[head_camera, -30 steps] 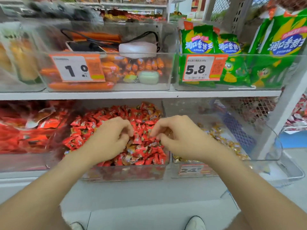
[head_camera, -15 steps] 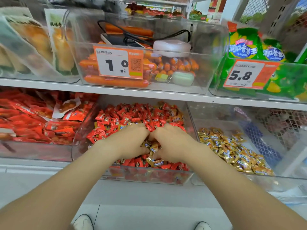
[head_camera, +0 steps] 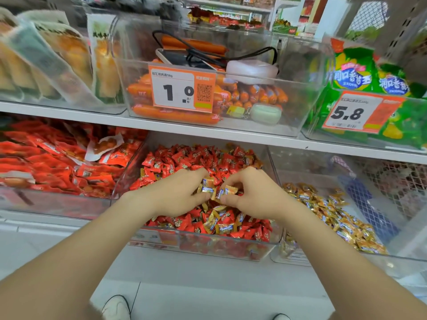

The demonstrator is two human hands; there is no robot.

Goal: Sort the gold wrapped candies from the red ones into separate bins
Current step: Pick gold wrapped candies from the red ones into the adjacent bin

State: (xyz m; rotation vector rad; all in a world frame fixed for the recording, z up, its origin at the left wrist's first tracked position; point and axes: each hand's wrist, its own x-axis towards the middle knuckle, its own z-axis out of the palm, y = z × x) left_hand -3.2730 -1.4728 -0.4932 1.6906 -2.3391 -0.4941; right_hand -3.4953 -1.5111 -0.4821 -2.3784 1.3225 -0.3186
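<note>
I judge the sort about half done. Both my hands are over the red bin (head_camera: 201,247), the middle clear bin on the lower shelf. My left hand (head_camera: 175,195) and right hand (head_camera: 251,195) meet above its centre, fingers curled inward. Each grip is clamped on gold candies (head_camera: 227,190): the left pinches some at its fingertips, and the right holds one between thumb and forefinger. Fingers hide part of the catch, so I cannot tell how many pieces each grip has.

Done so far: the gold bin (head_camera: 323,258), just right of the red bin, already holds a gold pile (head_camera: 335,218) spread along its floor, and I see no red wrappers in it. The back half of the red bin is almost all red candies (head_camera: 184,158).

Left to do: the pinched pieces have yet to go across to the gold bin. Strays (head_camera: 218,224) lie among the red ones at the front of the red bin, just below my hands, and a few more gold wrappers show near its back right corner and by its left wall. There may be others buried under the top layer, so I would expect several more passes, raking through the heap, before the red bin is clean.
</note>
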